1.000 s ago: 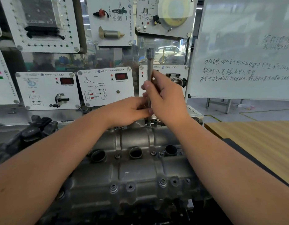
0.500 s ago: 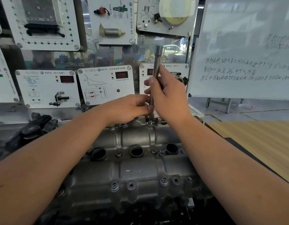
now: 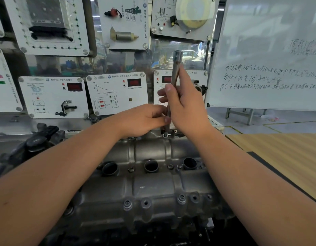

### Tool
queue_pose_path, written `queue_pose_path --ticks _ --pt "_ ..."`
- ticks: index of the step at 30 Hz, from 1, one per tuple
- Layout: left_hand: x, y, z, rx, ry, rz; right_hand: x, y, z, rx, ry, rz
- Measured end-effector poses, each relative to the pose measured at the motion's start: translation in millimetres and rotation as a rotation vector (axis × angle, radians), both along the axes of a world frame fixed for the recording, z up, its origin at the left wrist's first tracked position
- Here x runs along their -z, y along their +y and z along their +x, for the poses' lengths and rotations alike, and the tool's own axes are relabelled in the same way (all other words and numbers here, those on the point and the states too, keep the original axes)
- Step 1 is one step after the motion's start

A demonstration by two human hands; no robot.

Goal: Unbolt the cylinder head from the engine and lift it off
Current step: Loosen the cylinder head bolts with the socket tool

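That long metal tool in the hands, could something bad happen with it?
Maybe. The long socket tool leans a little over the bolt at the engine's far edge, so it might slip off. The right hand and left hand hold only its lower part, so fingers could get pinched. A loosened bolt might drop into the open round holes.

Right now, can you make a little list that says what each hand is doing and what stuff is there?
tool: long socket extension bar, standing nearly upright, tilted a little to the right
right hand: grips the bar's middle
left hand: pinches the bar low down
bar's lower end: at a bolt on the far edge of the cylinder head
near edge: two bolts visible, beside open holes
behind: sensor panels
right: whiteboard, wooden table
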State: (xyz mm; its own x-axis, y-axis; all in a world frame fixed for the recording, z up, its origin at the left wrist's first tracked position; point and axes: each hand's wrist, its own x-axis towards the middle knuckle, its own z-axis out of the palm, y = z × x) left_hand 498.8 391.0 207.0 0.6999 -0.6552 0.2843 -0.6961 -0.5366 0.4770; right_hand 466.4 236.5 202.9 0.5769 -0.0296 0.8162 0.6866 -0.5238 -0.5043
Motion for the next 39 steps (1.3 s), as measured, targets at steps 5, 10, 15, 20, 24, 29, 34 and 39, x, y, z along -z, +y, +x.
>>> queue_pose_path --ticks 5,10,15,20,24,29,34,39 --pt "-1.9 -3.3 1.8 -0.027 -0.028 0.020 2.2 1.8 -0.7 0.022 -0.099 -0.015" --pt "1.1 -3.0 2.6 -0.016 -0.003 -0.018 1.3 0.2 0.5 0.035 -0.111 -0.028" --pt "-0.2 -1.6 -0.4 -0.036 -0.004 -0.006 2.2 2.0 -1.2 0.019 -0.066 0.007" --pt "0.1 -3.6 0.6 -0.025 -0.014 -0.008 0.5 1.8 -1.4 0.045 -0.143 -0.032" --pt "1.0 -0.9 0.6 -0.022 0.013 -0.041 -0.1 0.3 0.4 0.041 -0.074 -0.031" --pt "-1.4 -3.5 1.1 -0.033 -0.013 -0.004 1.9 2.6 1.0 0.027 -0.105 -0.010" --pt "-0.2 -2.7 0.8 -0.022 0.000 -0.024 1.0 0.8 3.4 0.052 -0.165 -0.012" --pt "1.3 -0.9 1.3 -0.024 0.003 -0.036 1.5 1.2 1.9 0.039 -0.081 -0.002"
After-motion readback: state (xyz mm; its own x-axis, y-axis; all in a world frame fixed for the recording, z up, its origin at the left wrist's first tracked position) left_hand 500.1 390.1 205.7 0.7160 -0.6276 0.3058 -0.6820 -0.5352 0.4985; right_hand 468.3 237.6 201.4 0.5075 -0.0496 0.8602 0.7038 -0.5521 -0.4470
